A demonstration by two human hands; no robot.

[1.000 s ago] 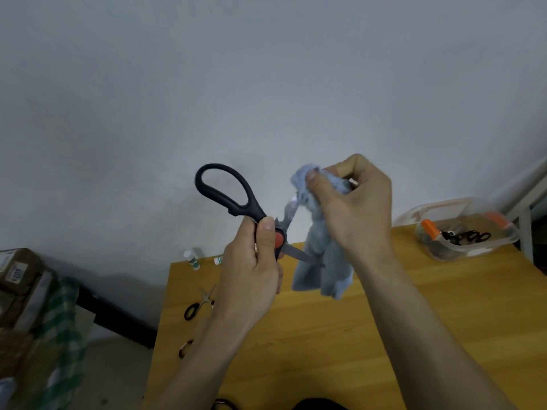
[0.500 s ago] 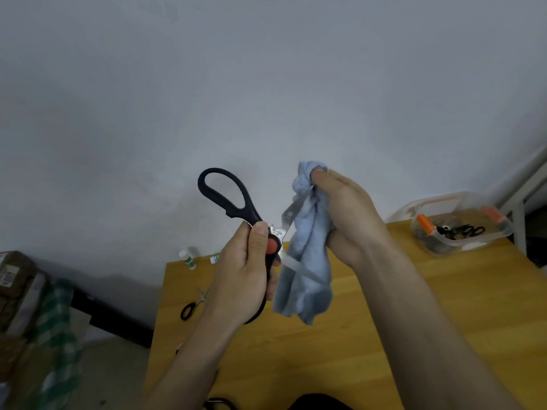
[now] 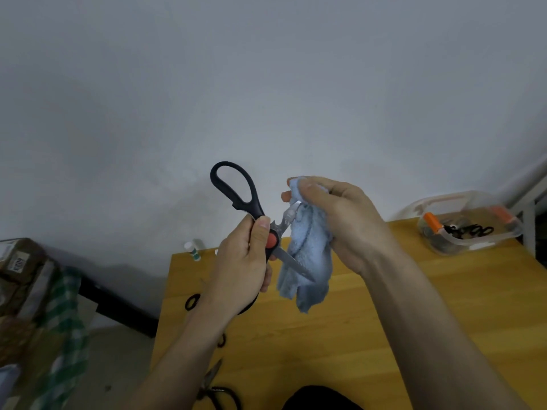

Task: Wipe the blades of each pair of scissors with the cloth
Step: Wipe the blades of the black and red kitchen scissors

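The black-handled scissors (image 3: 254, 220) are held open above the wooden table (image 3: 414, 306), 1 blade slanting down-right, the other up-right into the blue cloth (image 3: 307, 255); the left hand (image 3: 241, 267) grips the pivot; the right hand (image 3: 340, 214) pinches the cloth around the upper blade; a clear container (image 3: 470, 223) sits far right.

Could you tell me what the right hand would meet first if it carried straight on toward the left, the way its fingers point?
Probably the black-handled scissors in the left hand, though depth is unclear.

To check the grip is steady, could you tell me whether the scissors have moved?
No; the scissors stay up and right of the small bottle, as before.
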